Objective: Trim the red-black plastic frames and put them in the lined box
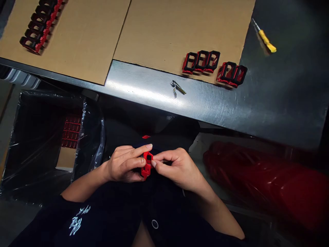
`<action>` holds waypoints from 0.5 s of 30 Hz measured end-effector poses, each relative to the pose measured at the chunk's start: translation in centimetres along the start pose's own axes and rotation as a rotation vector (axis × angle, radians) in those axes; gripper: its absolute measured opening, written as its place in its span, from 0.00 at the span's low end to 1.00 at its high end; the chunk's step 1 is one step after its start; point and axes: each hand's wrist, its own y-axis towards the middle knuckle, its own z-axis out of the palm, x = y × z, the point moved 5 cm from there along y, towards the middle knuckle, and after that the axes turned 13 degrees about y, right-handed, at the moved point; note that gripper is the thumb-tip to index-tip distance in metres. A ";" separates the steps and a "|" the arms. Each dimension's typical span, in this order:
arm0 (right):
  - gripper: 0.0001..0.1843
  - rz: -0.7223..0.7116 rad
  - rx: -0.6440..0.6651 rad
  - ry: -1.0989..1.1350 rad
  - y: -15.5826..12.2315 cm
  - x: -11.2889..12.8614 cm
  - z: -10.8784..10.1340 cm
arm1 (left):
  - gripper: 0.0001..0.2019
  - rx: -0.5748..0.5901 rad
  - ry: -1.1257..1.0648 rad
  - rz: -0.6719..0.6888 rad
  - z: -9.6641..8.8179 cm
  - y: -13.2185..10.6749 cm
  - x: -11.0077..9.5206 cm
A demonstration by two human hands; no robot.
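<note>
My left hand (122,167) and right hand (181,168) both grip a red part (147,164); the bagged box (38,137) beside them holds more red parts (71,132).

The left hand (123,166) and right hand (180,168) cover most of the small red part (147,160). The far-left row of black-and-red frames (38,25) runs off the top edge; the metal piece (177,88) is too small to identify.
</note>
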 end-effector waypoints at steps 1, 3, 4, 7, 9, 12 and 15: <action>0.11 0.006 -0.014 0.008 0.0 -0.1 0.0 | 0.21 0.004 0.005 0.005 0.0 0.0 0.0; 0.10 0.009 -0.029 0.014 0.1 -0.1 -0.1 | 0.20 0.016 0.013 0.012 0.0 0.0 0.0; 0.10 0.007 -0.025 0.008 0.1 -0.1 -0.1 | 0.20 0.021 0.012 0.009 0.0 0.0 0.0; 0.12 -0.017 0.030 -0.013 0.0 -0.1 -0.4 | 0.22 0.015 -0.011 -0.014 0.0 -0.2 0.1; 0.12 -0.031 0.064 -0.008 0.0 -0.1 -0.3 | 0.24 0.001 -0.022 -0.020 0.0 -0.4 0.2; 0.07 -0.041 0.014 -0.055 0.0 0.0 0.2 | 0.25 0.005 -0.054 -0.019 0.2 -0.6 0.3; 0.11 -0.110 -0.055 -0.198 0.0 0.4 0.6 | 0.25 0.015 -0.068 -0.017 0.3 -0.7 0.3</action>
